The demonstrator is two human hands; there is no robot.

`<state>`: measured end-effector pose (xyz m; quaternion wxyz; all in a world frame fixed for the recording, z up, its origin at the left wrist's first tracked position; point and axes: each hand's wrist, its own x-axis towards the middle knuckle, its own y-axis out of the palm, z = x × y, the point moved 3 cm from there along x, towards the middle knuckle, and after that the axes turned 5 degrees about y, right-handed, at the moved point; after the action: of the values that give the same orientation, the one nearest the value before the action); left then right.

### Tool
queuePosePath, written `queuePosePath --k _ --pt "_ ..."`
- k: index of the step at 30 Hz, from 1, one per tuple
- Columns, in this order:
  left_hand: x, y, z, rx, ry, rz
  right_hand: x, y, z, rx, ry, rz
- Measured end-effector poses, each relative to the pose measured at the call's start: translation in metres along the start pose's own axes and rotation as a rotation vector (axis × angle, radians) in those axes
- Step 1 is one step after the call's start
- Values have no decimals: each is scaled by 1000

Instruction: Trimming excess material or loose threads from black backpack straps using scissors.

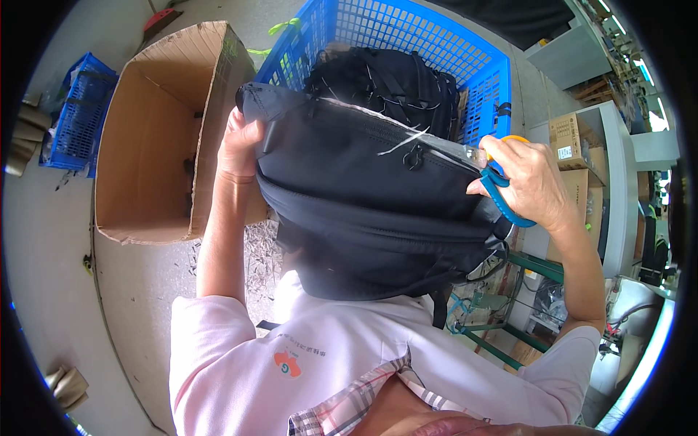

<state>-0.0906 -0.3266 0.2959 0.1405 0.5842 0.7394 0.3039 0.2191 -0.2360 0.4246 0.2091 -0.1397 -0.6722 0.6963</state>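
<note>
A black backpack (371, 189) lies across my lap, its seam side turned up with a pale raw edge along the top. My left hand (240, 149) is closed on the far left corner of the backpack. In my right hand (536, 178) is a pair of scissors (500, 200) with teal and yellow handle loops, at the right end of the raw edge. The blades lie against the fabric there, and I cannot tell how far apart they are. A loose white strip (403, 142) and a dark zipper pull (413, 156) show on the bag.
Beyond the backpack stands a blue plastic crate (502, 80) with more black bags (392, 80) inside. An open cardboard box (149, 167) is on the left, a smaller blue basket (76, 112) past it. Dark scraps (254, 261) litter the floor. Grey shelving (618, 174) with cartons stands at right.
</note>
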Motion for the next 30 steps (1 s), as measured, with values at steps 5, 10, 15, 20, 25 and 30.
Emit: queuePosePath --k 5,10,15,20,25,30 --pt "-2 -6 -1 -13 6 -4 5 -11 3 66 102 -4" --pt "-1 -4 0 -79 35 27 11 -10 7 23 33 15" --pt "-4 -11 3 -149 52 45 15 -2 4 14 -48 -26" --pt "-7 -14 4 -161 55 45 13 7 3 12 -47 -10" --pt "-7 -12 5 -201 52 62 22 8 8 71 -44 -50" --pt "-10 -12 0 -192 72 70 35 4 16 57 -90 -93"
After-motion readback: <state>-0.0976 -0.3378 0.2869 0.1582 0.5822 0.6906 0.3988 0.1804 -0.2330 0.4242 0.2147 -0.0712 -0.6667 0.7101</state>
